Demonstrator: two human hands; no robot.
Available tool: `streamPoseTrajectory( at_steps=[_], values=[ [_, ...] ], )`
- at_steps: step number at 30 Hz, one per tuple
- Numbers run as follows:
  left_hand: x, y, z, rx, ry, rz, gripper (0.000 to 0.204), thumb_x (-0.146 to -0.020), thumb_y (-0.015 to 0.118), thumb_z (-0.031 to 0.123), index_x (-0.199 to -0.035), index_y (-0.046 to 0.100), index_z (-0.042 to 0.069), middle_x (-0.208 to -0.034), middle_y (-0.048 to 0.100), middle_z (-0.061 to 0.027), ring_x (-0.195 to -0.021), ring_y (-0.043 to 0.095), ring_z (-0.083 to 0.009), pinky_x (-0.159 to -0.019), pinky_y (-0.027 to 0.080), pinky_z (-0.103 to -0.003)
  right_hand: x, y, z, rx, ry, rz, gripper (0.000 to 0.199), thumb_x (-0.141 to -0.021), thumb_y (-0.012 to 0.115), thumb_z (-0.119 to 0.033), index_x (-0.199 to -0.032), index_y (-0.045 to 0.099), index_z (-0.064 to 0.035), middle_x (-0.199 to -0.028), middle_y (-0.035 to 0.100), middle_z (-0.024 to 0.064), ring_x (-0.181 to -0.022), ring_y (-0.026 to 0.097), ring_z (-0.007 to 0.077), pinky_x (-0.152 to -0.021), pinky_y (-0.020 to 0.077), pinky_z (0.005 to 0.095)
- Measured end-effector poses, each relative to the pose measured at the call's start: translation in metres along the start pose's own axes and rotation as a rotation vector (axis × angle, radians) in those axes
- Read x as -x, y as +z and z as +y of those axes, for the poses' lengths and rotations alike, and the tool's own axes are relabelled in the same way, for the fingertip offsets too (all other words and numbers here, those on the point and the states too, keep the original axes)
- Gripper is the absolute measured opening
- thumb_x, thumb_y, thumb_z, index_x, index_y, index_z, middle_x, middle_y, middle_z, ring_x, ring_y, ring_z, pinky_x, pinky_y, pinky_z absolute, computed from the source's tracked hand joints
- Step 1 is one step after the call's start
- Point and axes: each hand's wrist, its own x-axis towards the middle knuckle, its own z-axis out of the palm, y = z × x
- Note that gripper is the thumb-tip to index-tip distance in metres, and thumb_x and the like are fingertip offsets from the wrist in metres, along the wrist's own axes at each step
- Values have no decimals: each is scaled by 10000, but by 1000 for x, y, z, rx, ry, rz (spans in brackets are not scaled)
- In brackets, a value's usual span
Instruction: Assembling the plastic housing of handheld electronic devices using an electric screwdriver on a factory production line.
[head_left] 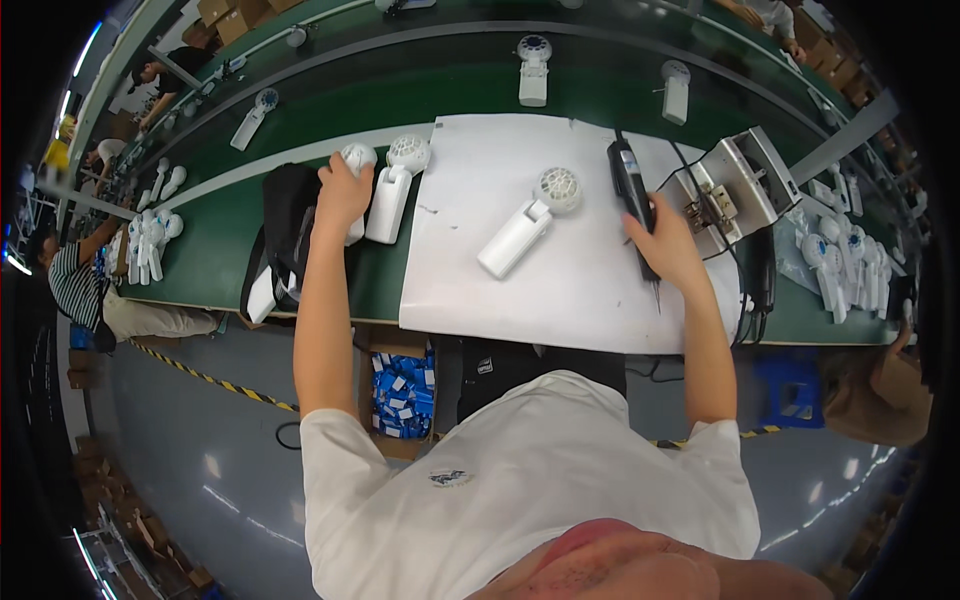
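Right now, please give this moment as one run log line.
left hand: grips white fan | right hand: holds black electric screwdriver | white mat: one fan lying

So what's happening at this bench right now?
A person stands at a green workbench. Their left hand grips a white handheld fan beside a second fan. Their right hand holds a black electric screwdriver on the white mat, where another fan lies untouched.
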Motion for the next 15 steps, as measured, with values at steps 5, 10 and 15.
streamPoseTrajectory(
  at_steps=[5,10,15],
  values=[
    [-2,3,4,-149,-10,-11,733,-900,545,428,-1415,275,-18,-1335,371,-320,-1130,454,-477,-1001,360,-511,77,-40,-3,-1172,73,-81,556,-893,613,-282,-1316,366,-19,-796,568,87,-466,487,135,-358,375,231],
    [21,-2,182,-71,828,329,523,-868,619,243,-1321,447,47,-1331,419,-228,-1126,464,-396,-951,393,-460,105,-58,13,-1619,-19,-72,608,-917,597,-408,-1286,313,-18,-659,496,61,-350,408,117,-276,319,230],
    [69,75,297,-186,943,-263,539,-846,618,287,-1327,458,105,-1325,401,-237,-1094,434,-466,-883,431,-541,91,-61,43,-1867,-53,-178,645,-892,575,-551,-1167,356,-10,-531,445,47,-323,401,119,-263,310,224]
  ],
)
